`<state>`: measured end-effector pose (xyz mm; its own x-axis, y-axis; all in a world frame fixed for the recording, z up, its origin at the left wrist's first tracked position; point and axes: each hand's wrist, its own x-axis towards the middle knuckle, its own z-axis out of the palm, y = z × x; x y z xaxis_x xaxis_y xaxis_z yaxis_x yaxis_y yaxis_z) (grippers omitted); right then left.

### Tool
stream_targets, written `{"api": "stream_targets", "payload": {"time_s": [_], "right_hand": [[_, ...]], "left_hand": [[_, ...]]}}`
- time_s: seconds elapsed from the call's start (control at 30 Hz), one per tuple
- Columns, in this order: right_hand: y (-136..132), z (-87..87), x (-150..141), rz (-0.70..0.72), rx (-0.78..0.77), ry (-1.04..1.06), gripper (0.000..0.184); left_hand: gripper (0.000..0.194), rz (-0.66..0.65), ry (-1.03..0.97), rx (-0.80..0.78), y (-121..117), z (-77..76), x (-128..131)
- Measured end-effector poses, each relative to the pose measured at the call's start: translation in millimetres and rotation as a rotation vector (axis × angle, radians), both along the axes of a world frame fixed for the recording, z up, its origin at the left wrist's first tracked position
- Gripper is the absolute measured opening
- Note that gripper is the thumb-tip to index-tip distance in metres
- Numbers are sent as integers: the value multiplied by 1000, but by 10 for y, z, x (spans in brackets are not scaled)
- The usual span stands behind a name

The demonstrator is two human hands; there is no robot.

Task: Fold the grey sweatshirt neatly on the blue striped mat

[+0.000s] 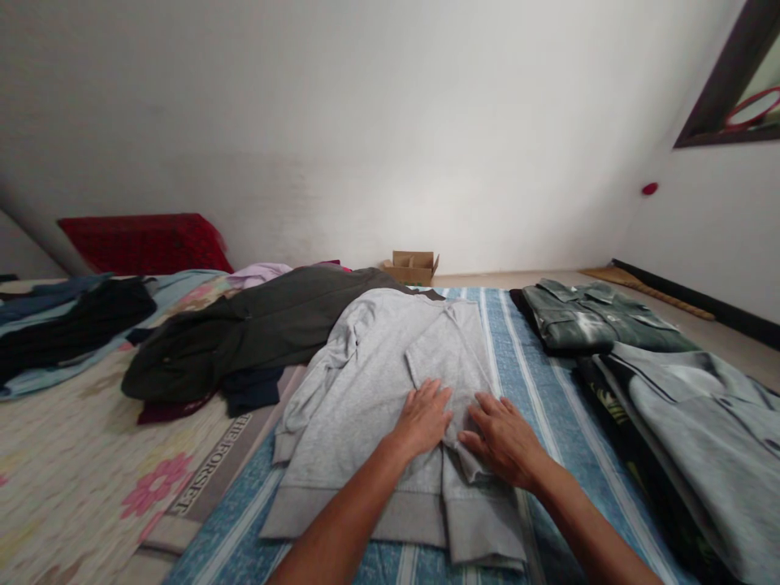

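Note:
A light grey sweatshirt [359, 406] lies spread out on a blue striped cloth [524, 382]. Its right side and sleeve are folded inward over the body, while the left sleeve lies alongside. My left hand [425, 416] rests flat on the middle of the sweatshirt, fingers stretched out. Over the folded right part, my right hand [503, 435] lies with its fingers spread, touching the fabric near the edge. Neither hand grips anything. Part of the folded sleeve is hidden under my right hand.
Dark green trousers or jacket [268, 317] lie in a heap at left, beside black clothing [79, 333]. Folded piles at right include a grey garment [700, 398] and a green patterned shirt [597, 313]. A cardboard box [411, 266] stands by the wall.

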<state>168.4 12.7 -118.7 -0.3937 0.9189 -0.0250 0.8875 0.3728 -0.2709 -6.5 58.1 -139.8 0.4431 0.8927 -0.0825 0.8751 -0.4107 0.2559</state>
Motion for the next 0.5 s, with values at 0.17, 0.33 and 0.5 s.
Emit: {"api": "stream_targets", "payload": {"time_s": [0.17,0.33,0.5], "right_hand": [[-135,49,-72,172,-91,52,73],[-125,-30,-144,137,-100,-14,57],[-114,34,-166,85,-58,-6,26]], "left_hand": [[49,-5,-6,15,-46,-29,-28],[49,9,-28,24,-70,-23,-60],[47,18,-56,64,-75,-29,-99]]}}
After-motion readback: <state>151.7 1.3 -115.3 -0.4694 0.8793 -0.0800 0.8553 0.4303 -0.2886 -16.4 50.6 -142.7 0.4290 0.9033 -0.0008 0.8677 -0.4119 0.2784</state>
